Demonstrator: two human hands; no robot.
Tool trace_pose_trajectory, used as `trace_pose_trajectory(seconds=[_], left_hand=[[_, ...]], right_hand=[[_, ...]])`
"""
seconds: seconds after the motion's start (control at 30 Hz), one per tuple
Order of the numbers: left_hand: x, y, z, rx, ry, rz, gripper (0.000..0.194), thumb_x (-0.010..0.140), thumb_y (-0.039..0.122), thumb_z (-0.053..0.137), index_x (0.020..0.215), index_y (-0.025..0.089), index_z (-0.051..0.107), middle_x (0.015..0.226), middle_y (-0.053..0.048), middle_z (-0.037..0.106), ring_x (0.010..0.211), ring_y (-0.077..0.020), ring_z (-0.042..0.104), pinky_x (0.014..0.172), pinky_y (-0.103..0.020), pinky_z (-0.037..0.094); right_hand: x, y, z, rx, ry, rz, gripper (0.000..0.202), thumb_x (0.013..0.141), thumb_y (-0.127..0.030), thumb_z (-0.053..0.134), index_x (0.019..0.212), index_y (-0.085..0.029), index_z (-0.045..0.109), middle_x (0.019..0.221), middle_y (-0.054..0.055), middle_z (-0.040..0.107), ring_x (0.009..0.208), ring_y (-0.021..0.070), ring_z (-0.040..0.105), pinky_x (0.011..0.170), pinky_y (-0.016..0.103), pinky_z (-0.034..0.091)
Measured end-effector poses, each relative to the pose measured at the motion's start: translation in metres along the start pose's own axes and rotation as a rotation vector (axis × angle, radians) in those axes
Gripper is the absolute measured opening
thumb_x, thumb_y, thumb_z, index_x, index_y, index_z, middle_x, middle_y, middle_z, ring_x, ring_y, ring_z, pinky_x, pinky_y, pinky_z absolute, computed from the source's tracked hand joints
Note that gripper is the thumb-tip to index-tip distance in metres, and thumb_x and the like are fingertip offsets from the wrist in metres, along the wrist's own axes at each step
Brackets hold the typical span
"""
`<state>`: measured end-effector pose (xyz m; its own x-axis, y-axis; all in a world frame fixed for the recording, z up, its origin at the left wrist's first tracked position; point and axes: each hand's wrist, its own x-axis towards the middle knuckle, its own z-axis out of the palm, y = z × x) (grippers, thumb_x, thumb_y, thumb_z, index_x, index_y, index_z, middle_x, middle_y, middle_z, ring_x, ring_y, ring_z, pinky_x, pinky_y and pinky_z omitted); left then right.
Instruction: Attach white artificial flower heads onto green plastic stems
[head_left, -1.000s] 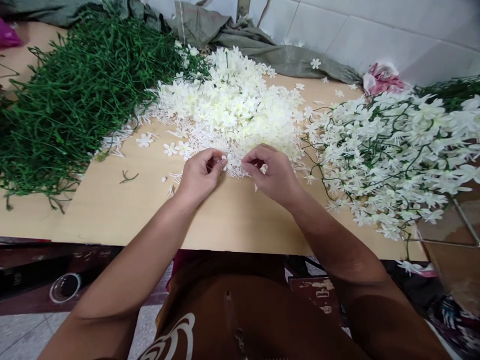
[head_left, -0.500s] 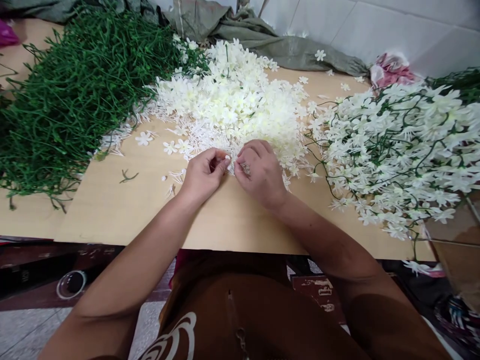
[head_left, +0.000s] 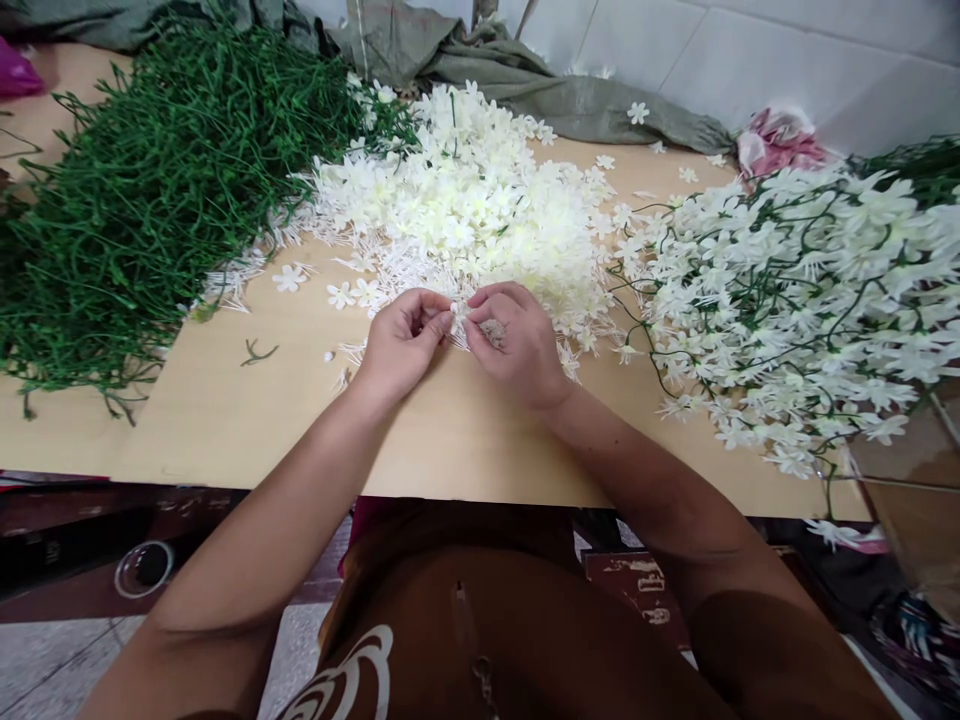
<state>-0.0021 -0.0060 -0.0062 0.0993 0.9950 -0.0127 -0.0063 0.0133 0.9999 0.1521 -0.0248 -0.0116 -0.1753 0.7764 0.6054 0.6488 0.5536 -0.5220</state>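
Observation:
My left hand (head_left: pixel 406 338) pinches a small white artificial flower (head_left: pixel 459 312) between thumb and forefinger. From the other side my right hand (head_left: pixel 517 340) meets it, thumb and forefinger pressed together at the flower's edge. Some pale, thin pieces (head_left: pixel 493 332) show in the curl of my right palm, too small to make out. Both hands are just above the table, at the near edge of a heap of white artificial flowers (head_left: pixel 480 210). Short white stamen pieces (head_left: pixel 405 275) lie loose along the front of that heap.
Green plastic stems (head_left: pixel 172 190) are piled at the left. On the right lies a mound of white flowers fixed on green stems (head_left: pixel 795 310). A grey-green cloth (head_left: pixel 570 100) runs along the tiled wall. One stray stem piece (head_left: pixel 259 352) rests on the tan tabletop (head_left: pixel 480 440).
My hands have come closer together, and the right fingertips now meet the white piece at the left fingertips. More of the flower shows between them. The piles look the same.

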Motion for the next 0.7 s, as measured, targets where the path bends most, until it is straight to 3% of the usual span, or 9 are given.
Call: trace_pose_trajectory(seconds=[0.23,0.7], left_hand=[[0.0013,0.0018,-0.0028,-0.020,-0.033,-0.009,0.012,0.071,0.017,0.071,0.075,0.018,0.060,0.056,0.005,0.057,0.051,-0.0070,0.053,0.054,-0.019,0.045],[0.0022,-0.0025,-0.0070,-0.036,-0.088,0.035,0.020,0.071,0.028,0.079,0.077,0.019,0.062,0.057,0.004,0.057,0.053,-0.0086,0.054,0.055,-0.021,0.045]], right_hand=[[0.0004,-0.0015,-0.0024,0.095,0.003,0.032,0.011,0.085,-0.017,0.056,0.075,-0.021,0.052,0.093,0.007,0.066,0.090,0.0191,0.063,0.083,0.038,0.052],[0.0027,-0.0023,-0.0046,0.037,-0.039,0.012,0.013,0.083,-0.016,0.052,0.073,-0.022,0.049,0.090,0.006,0.066,0.091,0.0208,0.060,0.085,0.038,0.050]])
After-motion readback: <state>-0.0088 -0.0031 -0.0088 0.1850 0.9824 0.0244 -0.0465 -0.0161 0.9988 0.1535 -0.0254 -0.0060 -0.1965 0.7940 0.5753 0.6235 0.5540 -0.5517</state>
